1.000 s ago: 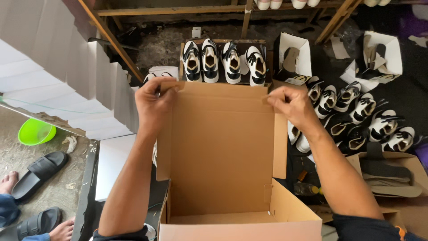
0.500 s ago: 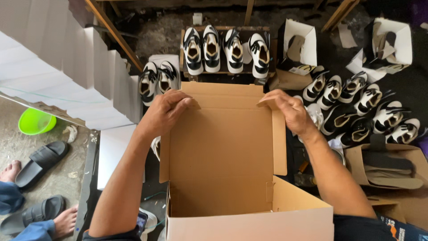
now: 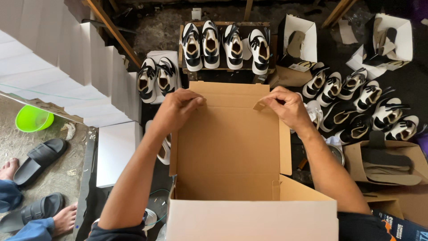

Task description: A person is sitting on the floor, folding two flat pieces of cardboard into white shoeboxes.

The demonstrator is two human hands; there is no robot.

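Note:
An open brown cardboard box (image 3: 229,147) stands in front of me, its far flap upright and its inside bare. My left hand (image 3: 177,108) pinches the flap's folded top edge near its left corner. My right hand (image 3: 287,106) grips the same edge near the right corner, where a small tab sticks out. Beyond the flap, several black-and-white sneakers (image 3: 225,44) stand in a row on a low wooden rack.
A stack of flat white boxes (image 3: 67,62) rises at left. More sneakers (image 3: 356,107) lie at right among open white boxes (image 3: 298,40) and a brown box of insoles (image 3: 385,163). At far left are a green bowl (image 3: 33,119), black sandals (image 3: 40,154) and another person's bare feet (image 3: 67,218).
Both hands have moved inward along the flap's top edge and bent it over. The view has tilted down a little, so the sneaker rack sits higher.

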